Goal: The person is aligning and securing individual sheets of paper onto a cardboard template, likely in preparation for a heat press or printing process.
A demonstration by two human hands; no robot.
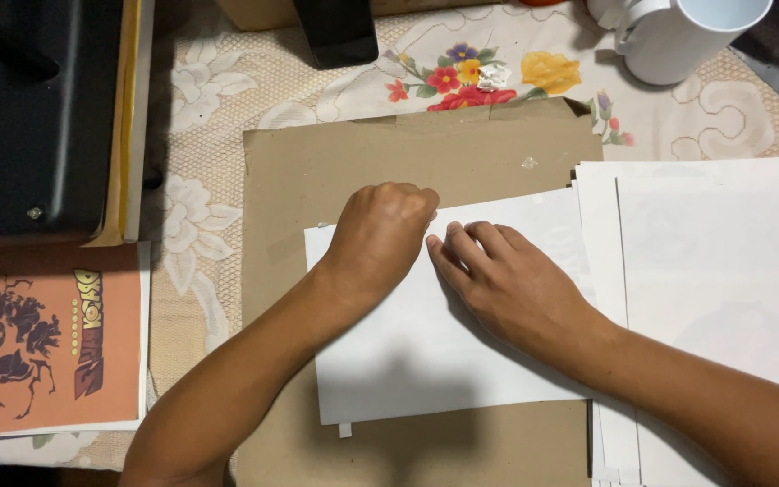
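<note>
A white sheet of paper [426, 352] lies flat on a brown piece of cardboard [317, 171], which rests on a surface covered by a cream lace cloth with a flower print [462, 72]. Both hands sit on the upper part of the sheet, close together and almost touching. The left hand [379, 236] is curled into a loose fist with its knuckles up, pressing down near the sheet's top edge; whether it pinches anything inside the fist cannot be told. The right hand [507, 284] lies just beside it, fingers bent and close together, fingertips [444, 243] pressed onto the paper right next to the left hand's knuckles, holding nothing. The sheet spreads out below and to both sides of the hands, and its right edge slips under a stack of white paper [714, 271]. To the left lies an orange printed sheet [47, 334] below a black machine [29, 108]. A white mug [678, 36] stands at the top right, and a dark phone [335, 32] lies at the top centre.
</note>
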